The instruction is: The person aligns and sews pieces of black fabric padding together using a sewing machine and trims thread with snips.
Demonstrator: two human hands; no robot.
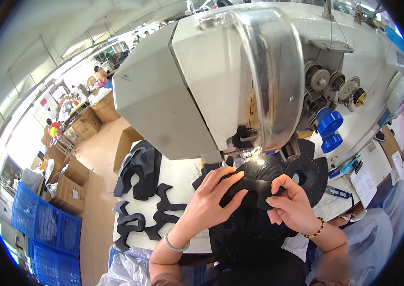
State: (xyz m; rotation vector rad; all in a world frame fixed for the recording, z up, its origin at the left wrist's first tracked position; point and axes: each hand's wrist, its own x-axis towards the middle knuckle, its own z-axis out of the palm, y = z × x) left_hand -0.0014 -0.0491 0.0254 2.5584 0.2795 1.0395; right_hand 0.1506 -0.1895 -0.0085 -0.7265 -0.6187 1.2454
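Observation:
A black shoe upper piece [264, 172] with a mesh patch lies under the lit needle area of a large white industrial sewing machine [221, 71]. My left hand [211, 200] rests on its left side, fingers stretched and apart, the fingertips pressing on the black material. On the other side my right hand [290, 202] pinches an edge of the piece between thumb and forefinger, the other fingers curled. More stitched black material [249, 233] hangs toward my lap. The needle itself is hidden by the machine head and its clear curved guard [278, 81].
Curved black cut pieces [164, 205] lie on the white table at left, beside a stack of black pieces [137, 169]. At right are blue thread snips [339, 192], a paper sheet [364, 186] and plastic bags [368, 233]. Blue crates [44, 214] and cartons [71, 181] stand on the floor.

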